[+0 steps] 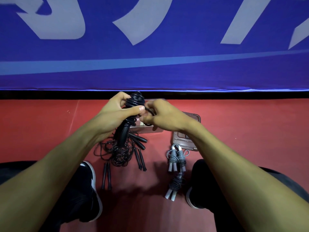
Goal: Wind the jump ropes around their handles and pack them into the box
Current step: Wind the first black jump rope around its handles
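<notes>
I see the left hand [115, 114] wrapped around a black jump rope's handles [132, 104], thumb pressed across the coils partway up; the wound top sticks out above the fist and the handle ends hang out below it. The right hand [163, 117] pinches a loop of that same black cord [147, 123] just right of the bundle, fingertips nearly touching the left thumb. Both hands hover over the clear box [150, 130], which sits on the red floor [250, 131] directly under the grip. The box lid [185, 141] lies just right of it, partly under my right wrist. Below the left hand, a loose tangle of black ropes [119, 153] with several black handles spreads on the floor. Near the lid's near edge, two wound grey ropes [177, 158] lie side by side; a third darker wound one [176, 183] lies closer to me. Black shoes either side. Blue banner [150, 47] behind.
</notes>
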The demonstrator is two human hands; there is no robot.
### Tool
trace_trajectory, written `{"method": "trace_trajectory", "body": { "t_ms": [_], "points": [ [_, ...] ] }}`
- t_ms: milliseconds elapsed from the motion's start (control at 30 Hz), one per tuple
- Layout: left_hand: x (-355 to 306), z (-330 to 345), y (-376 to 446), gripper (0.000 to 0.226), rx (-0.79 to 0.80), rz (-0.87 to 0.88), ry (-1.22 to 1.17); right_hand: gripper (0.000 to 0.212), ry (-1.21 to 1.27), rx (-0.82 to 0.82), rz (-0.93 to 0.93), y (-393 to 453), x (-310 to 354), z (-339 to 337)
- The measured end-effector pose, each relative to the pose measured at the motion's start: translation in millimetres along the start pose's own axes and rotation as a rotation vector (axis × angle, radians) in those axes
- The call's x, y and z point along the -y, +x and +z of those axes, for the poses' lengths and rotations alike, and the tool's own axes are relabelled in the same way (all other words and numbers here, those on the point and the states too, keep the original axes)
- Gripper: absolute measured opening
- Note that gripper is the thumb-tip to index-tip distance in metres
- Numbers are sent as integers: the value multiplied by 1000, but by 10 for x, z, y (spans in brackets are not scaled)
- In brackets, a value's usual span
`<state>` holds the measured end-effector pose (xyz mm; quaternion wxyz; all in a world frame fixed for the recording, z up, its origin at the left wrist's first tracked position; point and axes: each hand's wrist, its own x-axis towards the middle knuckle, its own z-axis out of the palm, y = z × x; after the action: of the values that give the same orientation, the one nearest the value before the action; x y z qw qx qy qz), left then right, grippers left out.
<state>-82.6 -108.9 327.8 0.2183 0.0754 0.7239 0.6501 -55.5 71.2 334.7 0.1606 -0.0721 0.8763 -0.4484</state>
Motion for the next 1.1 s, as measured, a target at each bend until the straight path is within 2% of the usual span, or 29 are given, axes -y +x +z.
{"method": "trace_trajectory", "body": {
  "t_ms": [100, 167, 233, 333, 467, 600, 667, 800, 900, 1100],
  "points": [
    [46, 114, -51, 36, -37, 38, 58, 21, 144, 8, 30, -122, -35, 35],
    [100, 187, -104, 41, -41, 49, 110, 12, 232, 4, 31, -257, -42, 66],
    [149, 231, -165, 48, 6, 12, 123, 7, 297, -26, 40, -403, -38, 107],
    [261, 295, -235, 55, 109, -89, 0, 15, 439, -108, 76, -571, -41, 185],
    [519, 419, -289, 40, 91, -137, -166, 22, 412, -214, 155, -621, -188, 387],
    [894, 626, -344, 31, 3, -190, -141, 31, 450, -363, 322, -658, -520, 701],
    [1150, 685, -375, 23, -44, -202, -92, 31, 455, -385, 407, -696, -743, 911],
    [1752, 796, -423, 11, -83, -308, -15, 55, 346, -344, 550, -694, -1320, 1369],
    [2195, 931, -359, 6, -114, -356, 87, 41, 334, -319, 643, -668, -1668, 1606],
    [2888, 1112, -212, 33, -80, -568, 70, 21, 360, -327, 812, -585, -2353, 1992]
  ]
}}
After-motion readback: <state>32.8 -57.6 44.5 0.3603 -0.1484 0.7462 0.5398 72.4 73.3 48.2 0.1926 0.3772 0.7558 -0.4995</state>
